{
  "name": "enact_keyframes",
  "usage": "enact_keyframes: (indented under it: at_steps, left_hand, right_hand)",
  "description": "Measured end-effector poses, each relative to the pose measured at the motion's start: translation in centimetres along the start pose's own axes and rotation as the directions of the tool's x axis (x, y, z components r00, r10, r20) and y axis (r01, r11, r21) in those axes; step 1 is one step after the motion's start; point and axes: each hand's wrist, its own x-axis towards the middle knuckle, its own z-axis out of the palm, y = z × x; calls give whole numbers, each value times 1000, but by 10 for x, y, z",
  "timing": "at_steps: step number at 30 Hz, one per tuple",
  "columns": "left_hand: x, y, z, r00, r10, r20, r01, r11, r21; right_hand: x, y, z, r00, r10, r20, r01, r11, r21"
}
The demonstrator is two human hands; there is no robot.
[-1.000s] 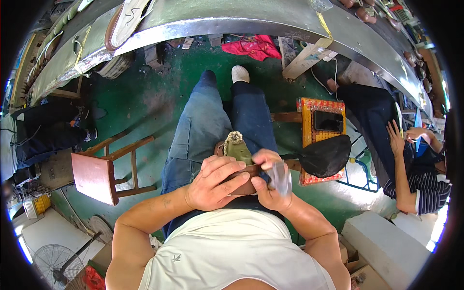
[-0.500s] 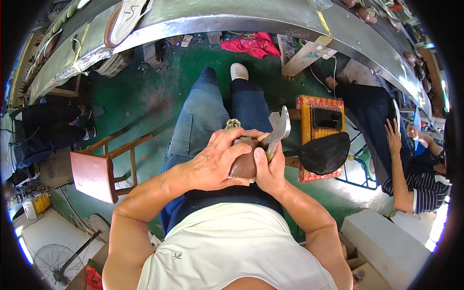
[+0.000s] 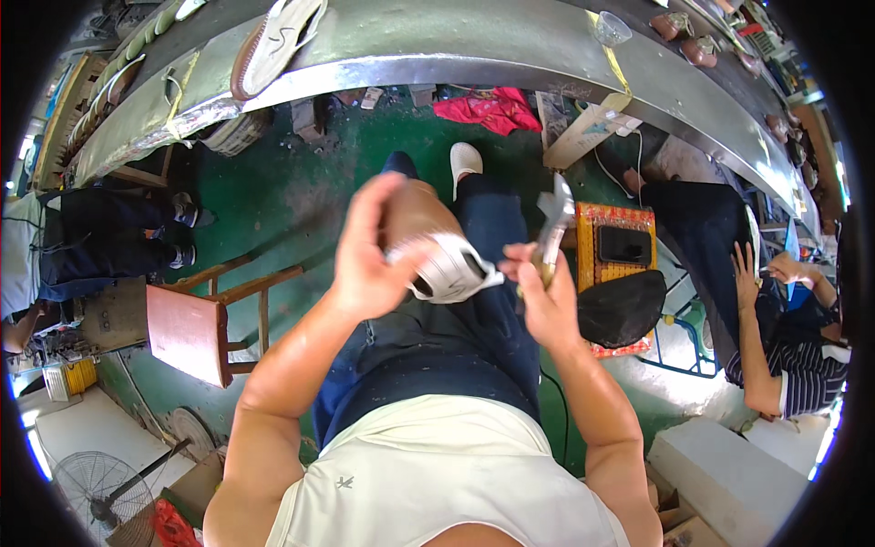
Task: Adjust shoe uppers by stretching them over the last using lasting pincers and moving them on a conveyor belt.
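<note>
My left hand (image 3: pixel 372 269) grips a brown leather shoe (image 3: pixel 421 211) over my lap. The shoe is tilted, and its white-lined end (image 3: pixel 451 273) with a dark opening faces me to the right. Motion blurs the fingers of this hand. In my right hand (image 3: pixel 553 305) is a hammer (image 3: pixel 554 228), its silver head pointing up and away from me. That hand's thumb and fingers wrap the handle, close to a white tip sticking out from the shoe. Whether the fingertips touch this tip I cannot tell.
A metal-topped bench (image 3: pixel 456 36) spans the far side, with an unfinished shoe (image 3: pixel 273 50) on it. To my left stands a wooden stool (image 3: pixel 189 335). A phone (image 3: pixel 624 244) and a black pad (image 3: pixel 622 308) rest on an orange seat at right. Other people sit or stand on both sides.
The shoe has turned, so its white-lined end now shows. My hands have moved apart, the left holding the shoe farther up-left and the right shifting right with the hammer.
</note>
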Motion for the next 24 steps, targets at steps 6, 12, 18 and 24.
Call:
enact_keyframes:
  at_steps: [6, 12, 18, 24]
  left_hand:
    - [-75, -51, -4, 887, -459, 50, 453, 846, -279]
    - [-60, -61, 26, 895, -378, 236, 202, 816, 541]
    - [-59, -69, 39, 970, 16, 241, -133, 868, 478]
    - [-70, -107, 48, 985, -172, 28, 170, 983, 74]
  right_hand:
    - [-38, 28, -57, 966, 254, 39, -256, 965, 51]
    - [-50, 22, -46, 866, 433, 250, -264, 820, -507]
    - [-17, -24, -42, 699, 568, 434, -247, 761, -600]
    - [33, -53, -36, 501, 695, 515, 46, 573, -818]
